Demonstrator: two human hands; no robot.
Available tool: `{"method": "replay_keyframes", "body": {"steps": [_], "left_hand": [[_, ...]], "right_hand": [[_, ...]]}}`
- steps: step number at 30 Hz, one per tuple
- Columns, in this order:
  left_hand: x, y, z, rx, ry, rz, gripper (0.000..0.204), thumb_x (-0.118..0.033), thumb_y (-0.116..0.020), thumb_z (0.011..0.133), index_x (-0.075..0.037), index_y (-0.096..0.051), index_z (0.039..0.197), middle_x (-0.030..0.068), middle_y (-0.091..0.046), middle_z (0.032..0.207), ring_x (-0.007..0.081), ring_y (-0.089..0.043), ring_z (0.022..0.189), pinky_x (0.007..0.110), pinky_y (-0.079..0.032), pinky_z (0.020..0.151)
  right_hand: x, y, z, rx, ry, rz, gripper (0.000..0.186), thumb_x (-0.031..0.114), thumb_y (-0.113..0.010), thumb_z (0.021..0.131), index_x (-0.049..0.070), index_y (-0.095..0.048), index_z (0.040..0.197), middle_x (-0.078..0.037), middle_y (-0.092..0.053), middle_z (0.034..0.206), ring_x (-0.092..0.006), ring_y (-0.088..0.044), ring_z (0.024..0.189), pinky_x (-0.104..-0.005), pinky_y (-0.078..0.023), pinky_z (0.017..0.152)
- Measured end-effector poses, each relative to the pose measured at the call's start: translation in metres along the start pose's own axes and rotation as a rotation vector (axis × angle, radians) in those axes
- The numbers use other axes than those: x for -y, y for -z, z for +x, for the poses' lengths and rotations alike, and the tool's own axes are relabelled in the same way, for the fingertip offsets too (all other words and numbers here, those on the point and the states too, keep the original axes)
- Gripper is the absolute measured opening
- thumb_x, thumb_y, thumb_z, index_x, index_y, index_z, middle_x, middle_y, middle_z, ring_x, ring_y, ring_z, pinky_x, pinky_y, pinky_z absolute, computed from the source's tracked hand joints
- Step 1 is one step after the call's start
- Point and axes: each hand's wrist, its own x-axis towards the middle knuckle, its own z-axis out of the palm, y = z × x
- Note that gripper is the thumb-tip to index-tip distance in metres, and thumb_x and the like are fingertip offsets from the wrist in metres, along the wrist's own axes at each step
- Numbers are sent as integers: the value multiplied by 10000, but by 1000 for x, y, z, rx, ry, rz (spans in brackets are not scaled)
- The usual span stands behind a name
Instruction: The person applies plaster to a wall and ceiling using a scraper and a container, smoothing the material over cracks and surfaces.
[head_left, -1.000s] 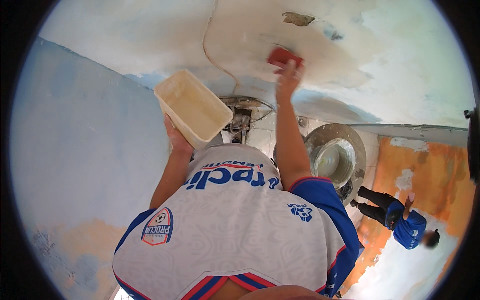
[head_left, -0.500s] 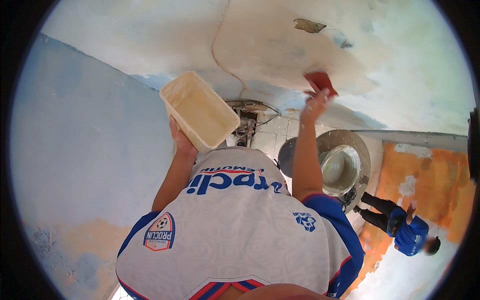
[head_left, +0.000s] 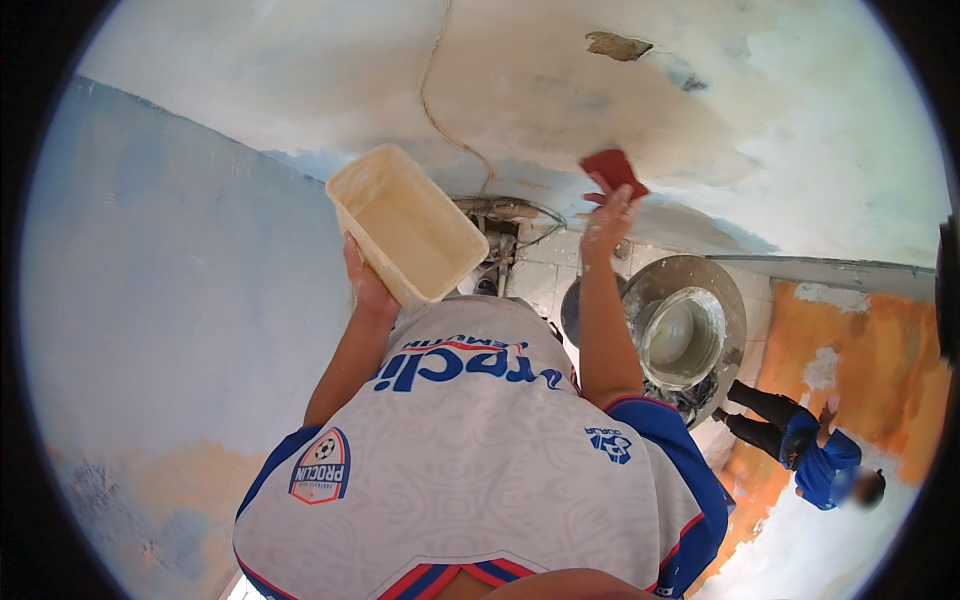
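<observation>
My left hand point(head_left: 368, 287) holds a cream rectangular tub point(head_left: 366, 238) by its near left side, fingers under and behind it. The tub is tilted with its mouth towards me, and pale smears coat the inside. On the right, my right hand point(head_left: 608, 225) grips a red flat scraper point(head_left: 613, 173), whitish residue on the fingers. The scraper is slightly blurred in front of the patchy wall point(head_left: 540, 110); whether it touches the wall I cannot tell.
Below my right forearm, a whitish bucket point(head_left: 717, 325) with pale contents stands in a round grey basin point(head_left: 733, 290). Cables point(head_left: 545, 225) run along the wall foot. A bluish wall point(head_left: 180, 300) rises at left. Another person point(head_left: 825, 470) in blue stands by an orange patchy wall point(head_left: 890, 370).
My right hand and the red scraper have moved left and slightly down, and the scraper has turned. The tub has shifted slightly right in my left hand.
</observation>
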Motion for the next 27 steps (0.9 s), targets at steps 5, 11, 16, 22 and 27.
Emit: {"method": "replay_keyframes", "body": {"steps": [5,11,16,22,27], "left_hand": [[1,-3,8,51,77,22,667,-600,-332,1043,-148,-380,1531,95,-507,1485,297,-523,1328,450,-452,1104],[2,10,5,48,-59,26,660,-589,-345,1045,-142,-377,1530,97,-515,1470,294,-522,1330,446,-458,1096],[3,0,18,60,1,25,667,-591,-355,1042,-141,-364,1535,101,-500,1484,295,-513,1338,448,-456,1099],[6,-9,9,-5,-24,34,678,-601,-345,1040,-143,-359,1541,108,-497,1487,303,-514,1335,455,-455,1101],[9,3,6,-10,20,25,692,-615,-330,1037,-145,-357,1544,116,-495,1491,307,-511,1339,461,-446,1111]], "right_hand": [[-26,-64,-1,210,58,-64,270,258,-470,1095,24,-482,1229,-164,-692,1121,-165,-691,794,-260,-513,612],[11,16,24,57,93,-95,310,297,-458,1098,31,-471,1256,-157,-680,1177,-176,-683,784,-281,-522,608],[-22,-41,-8,297,47,-120,267,227,-448,1092,6,-463,1242,-167,-647,1187,-206,-696,931,-299,-528,698],[0,23,31,135,119,-158,319,281,-416,1108,-3,-402,1253,-188,-680,1157,-211,-700,853,-284,-539,695],[-7,11,-10,256,5,-162,273,236,-415,1099,-27,-424,1171,-215,-651,1194,-269,-716,1010,-301,-576,689]]}}
